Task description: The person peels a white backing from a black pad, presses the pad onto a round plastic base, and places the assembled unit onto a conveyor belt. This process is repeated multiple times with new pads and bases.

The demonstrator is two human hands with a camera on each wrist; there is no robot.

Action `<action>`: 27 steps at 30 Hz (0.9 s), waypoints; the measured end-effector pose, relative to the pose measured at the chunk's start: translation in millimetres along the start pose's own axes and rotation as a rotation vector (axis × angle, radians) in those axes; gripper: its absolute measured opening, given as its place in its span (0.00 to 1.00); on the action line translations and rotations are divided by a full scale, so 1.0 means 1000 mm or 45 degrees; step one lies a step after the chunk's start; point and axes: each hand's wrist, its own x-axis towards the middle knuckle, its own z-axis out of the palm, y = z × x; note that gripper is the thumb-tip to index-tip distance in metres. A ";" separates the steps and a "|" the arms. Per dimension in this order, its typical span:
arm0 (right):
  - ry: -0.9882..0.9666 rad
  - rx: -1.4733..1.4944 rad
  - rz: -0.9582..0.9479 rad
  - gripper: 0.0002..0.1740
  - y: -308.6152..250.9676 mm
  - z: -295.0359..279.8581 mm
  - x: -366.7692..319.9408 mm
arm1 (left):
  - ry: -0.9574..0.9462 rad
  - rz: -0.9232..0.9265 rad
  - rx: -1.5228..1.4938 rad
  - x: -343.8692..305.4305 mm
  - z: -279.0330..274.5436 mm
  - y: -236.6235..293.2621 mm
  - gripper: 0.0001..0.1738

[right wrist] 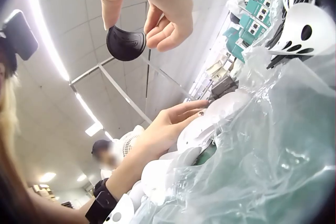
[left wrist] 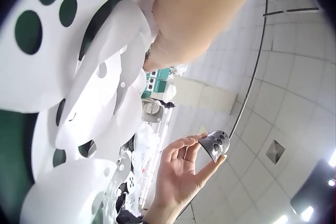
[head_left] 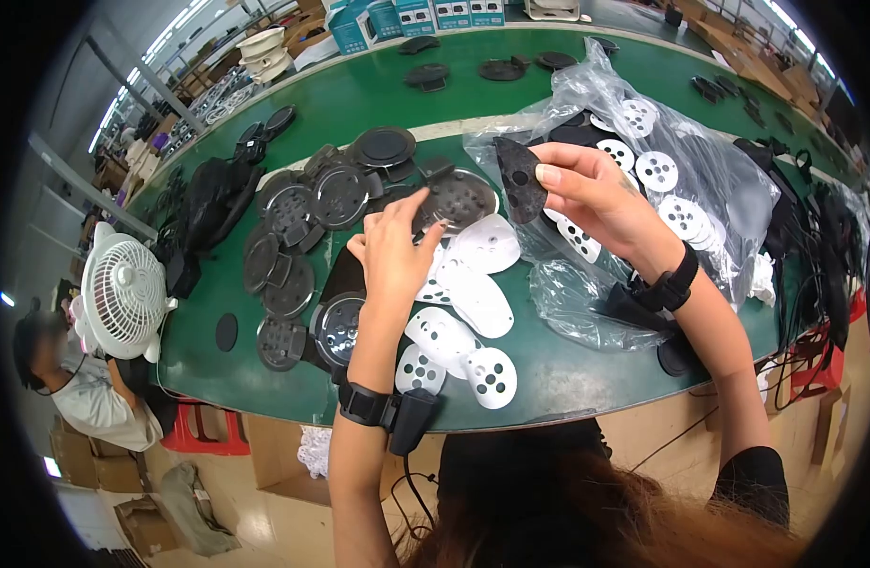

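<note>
Raised over the bench, my right hand (head_left: pixel 596 194) pinches a thin black disc (head_left: pixel 516 175) between thumb and fingers. The disc is bent into a curve; round holes show on one side in the left wrist view, and a smooth face shows in the right wrist view. My left hand (head_left: pixel 394 251) reaches low over the pile, fingers extended and spread, fingertips right at a round black part (head_left: pixel 465 197) with holes and a tab. White oval sheets with holes (head_left: pixel 482 298) lie beside and under that hand.
Several round black parts (head_left: pixel 288 213) are heaped on the left of the green bench (head_left: pixel 264 393). A clear plastic bag (head_left: pixel 738 204) with white discs (head_left: pixel 657 171) lies right. A white fan (head_left: pixel 125 292) stands at the left edge, near a seated person (head_left: pixel 99 393).
</note>
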 end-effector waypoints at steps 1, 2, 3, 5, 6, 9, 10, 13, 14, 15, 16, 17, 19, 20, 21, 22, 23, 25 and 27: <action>-0.001 -0.001 -0.002 0.26 0.000 0.000 0.001 | -0.062 0.030 -0.032 0.000 -0.001 0.001 0.22; -0.018 -0.021 -0.018 0.26 0.001 0.000 0.001 | -0.127 0.060 -0.065 -0.001 -0.002 0.002 0.21; -0.033 -0.041 -0.035 0.26 0.002 -0.001 0.001 | -0.121 0.084 -0.056 -0.002 -0.001 0.001 0.18; -0.016 -0.040 -0.026 0.26 0.000 0.002 0.000 | -0.074 0.106 -0.070 -0.001 0.002 -0.003 0.17; -0.003 -0.038 -0.017 0.26 -0.001 0.003 -0.001 | -0.025 0.125 -0.081 0.000 0.002 -0.003 0.16; 0.018 -0.070 -0.001 0.26 -0.003 0.003 -0.001 | -0.006 0.072 -0.142 0.003 0.000 -0.001 0.15; 0.018 -0.070 0.000 0.26 -0.003 0.003 -0.001 | -0.006 0.072 -0.142 0.004 0.001 -0.001 0.15; 0.020 -0.078 -0.009 0.27 -0.003 0.003 -0.001 | 0.058 -0.110 -0.660 0.007 -0.001 0.002 0.16; 0.014 -0.065 -0.022 0.27 -0.002 0.003 -0.001 | 0.058 -0.110 -0.660 0.007 -0.002 0.001 0.16; 0.009 -0.051 -0.036 0.26 -0.002 0.001 -0.001 | 0.117 -0.087 -0.687 0.008 -0.004 0.002 0.16; 0.013 -0.050 -0.039 0.26 -0.002 0.000 -0.001 | 0.175 -0.062 -0.714 0.009 -0.006 0.004 0.16; -0.006 0.004 -0.083 0.26 -0.002 -0.002 0.000 | 0.191 -0.011 -0.692 0.008 -0.010 0.007 0.12; -0.052 0.070 -0.139 0.25 -0.006 -0.007 -0.001 | 0.253 0.056 -0.743 0.009 -0.008 0.002 0.10; -0.050 0.069 -0.140 0.25 -0.008 -0.006 -0.002 | 0.319 0.116 -0.793 0.010 -0.007 0.000 0.08; -0.037 0.064 -0.153 0.24 -0.010 -0.005 -0.002 | 0.334 0.196 -0.858 0.010 -0.008 -0.001 0.07; -0.026 0.060 -0.165 0.23 -0.013 -0.004 -0.002 | 0.334 0.197 -0.859 0.010 -0.010 0.000 0.07; -0.031 0.065 -0.177 0.21 -0.014 -0.004 -0.003 | 0.212 0.105 -1.203 0.008 -0.011 0.000 0.07; -0.058 0.062 -0.180 0.20 -0.017 -0.003 -0.004 | 0.030 -0.049 -1.718 0.004 -0.018 0.007 0.10; -0.080 0.058 -0.183 0.20 -0.018 -0.005 -0.005 | -0.057 -0.070 -1.945 0.000 -0.021 0.010 0.11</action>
